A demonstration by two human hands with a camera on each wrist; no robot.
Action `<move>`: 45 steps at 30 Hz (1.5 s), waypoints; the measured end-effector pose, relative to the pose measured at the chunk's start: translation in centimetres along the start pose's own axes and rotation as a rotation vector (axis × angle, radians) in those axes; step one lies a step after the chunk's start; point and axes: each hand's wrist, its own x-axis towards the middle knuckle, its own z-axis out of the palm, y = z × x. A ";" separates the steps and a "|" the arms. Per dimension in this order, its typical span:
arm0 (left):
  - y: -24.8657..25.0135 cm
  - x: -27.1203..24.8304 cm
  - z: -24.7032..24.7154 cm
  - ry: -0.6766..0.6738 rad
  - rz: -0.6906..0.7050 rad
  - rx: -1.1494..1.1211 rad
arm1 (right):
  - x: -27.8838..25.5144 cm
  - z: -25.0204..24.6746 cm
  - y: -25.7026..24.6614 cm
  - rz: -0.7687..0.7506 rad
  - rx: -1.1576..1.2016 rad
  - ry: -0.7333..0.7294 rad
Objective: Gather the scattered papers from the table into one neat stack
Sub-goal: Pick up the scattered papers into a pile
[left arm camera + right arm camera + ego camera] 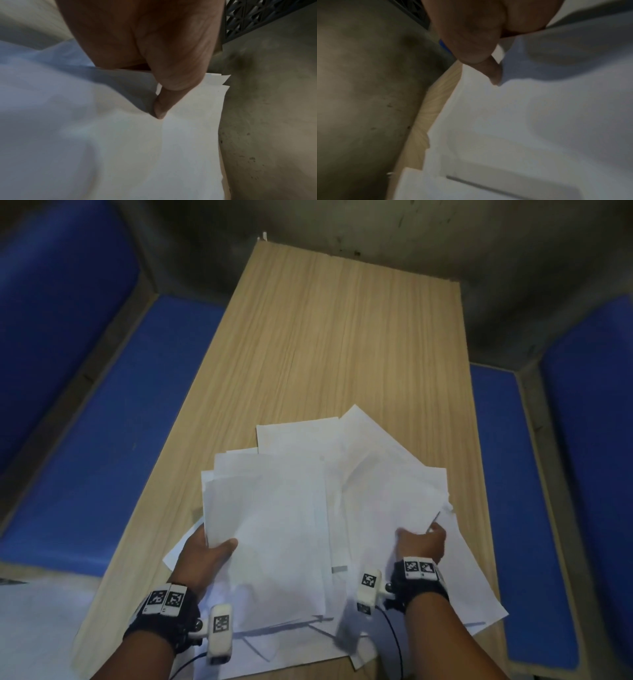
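Mid-gather: loose fan of white paper sheets point(308, 508) at lower centre on pale wood-grain table point(342, 337), left hand point(202, 556) and right hand point(421, 546) pinching opposite edges; next, squaring edges together.

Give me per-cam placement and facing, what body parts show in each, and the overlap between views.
Head: worn on the head, looks forward and down the table; shows both forearms, left hand and right hand gripping the papers.
Left wrist: on the left wrist, looks along the hand; shows palm and thumb pressing on the sheets, grey wall beyond.
Right wrist: on the right wrist, looks along the hand; shows thumb on paper, table edge, wall.
Shared: all three see the papers; each wrist view's hand also shows in the head view.
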 end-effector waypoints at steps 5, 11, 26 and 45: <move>0.7 0.4 -0.4 0.034 0.007 0.071 | -2.2 -6.1 -7.0 -0.579 -0.012 -0.093; 0.8 0.7 0.7 -0.042 -0.028 0.043 | -8.7 -11.5 -13.7 -0.863 0.106 -0.710; 0.1 -0.3 2.5 -0.059 -0.218 -0.332 | -8.6 4.4 1.5 -0.404 -0.338 -0.655; 0.4 0.4 2.2 -0.116 -0.032 -0.093 | -5.0 -0.9 -2.5 -0.360 -0.035 -0.391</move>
